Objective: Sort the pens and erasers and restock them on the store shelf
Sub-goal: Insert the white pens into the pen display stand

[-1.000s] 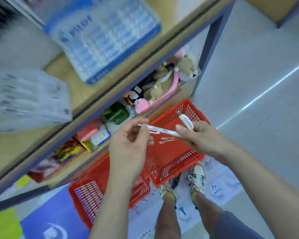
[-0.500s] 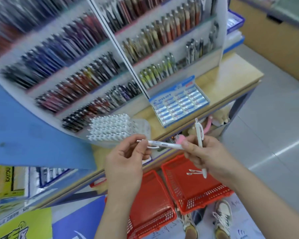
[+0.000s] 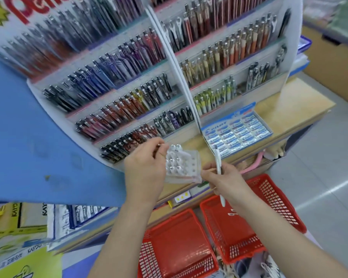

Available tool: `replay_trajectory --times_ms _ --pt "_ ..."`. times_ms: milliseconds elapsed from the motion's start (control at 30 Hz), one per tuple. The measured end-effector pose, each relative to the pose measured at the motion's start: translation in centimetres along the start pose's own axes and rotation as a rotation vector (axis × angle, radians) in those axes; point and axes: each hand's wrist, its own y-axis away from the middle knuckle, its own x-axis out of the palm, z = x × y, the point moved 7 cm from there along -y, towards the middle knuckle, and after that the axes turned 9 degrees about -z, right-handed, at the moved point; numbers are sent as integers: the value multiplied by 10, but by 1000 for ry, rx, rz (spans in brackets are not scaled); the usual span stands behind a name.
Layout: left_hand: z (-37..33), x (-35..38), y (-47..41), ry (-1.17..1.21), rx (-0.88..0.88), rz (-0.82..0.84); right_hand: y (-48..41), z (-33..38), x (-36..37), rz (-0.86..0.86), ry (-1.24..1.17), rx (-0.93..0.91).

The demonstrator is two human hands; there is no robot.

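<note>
1. Pens: two white ones in hand. Left hand pinches one at its metal tip, fingers together on it, the barrel pointing right over a clear tray; most of that pen is hidden or lost against the tray.
2. Right hand is clamped on the second pen, held upright, clip end up, nose down past the palm.
3. Clear tray sits on the shelf, near its front edge, between the two hands. It is hard see-through plastic with rows of sockets; several already hold white, round-capped pens standing close together.
4. Step in hand, as I judge it: slotting white pens into the tray. Next move calls for lining the left pen with a free socket and pushing it straight in, then passing over the right one.
5. Eraser box lies to the right of the tray: blue and white card, flat, packed with small wrapped blocks in neat rows.
6. Behind, a tiered white display carries slanted rows of dark, red, purple and yellow pens with shiny clips. Details blurred.
7. Two red baskets on the floor below, rigid plastic mesh; the right one holds something small and pale, too unclear to name; the left looks bare.
</note>
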Motion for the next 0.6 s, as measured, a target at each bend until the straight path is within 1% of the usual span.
replay_trajectory --times_ms 133,233,600 --pt "-7 27 -6 -132 169 81 -7 -9 6 -49 83 -23" --pt "-3 46 -9 -217 230 148 -9 -12 9 -55 94 -22" --pt "-5 67 -24 -244 203 270 -12 -17 8 -35 91 17"
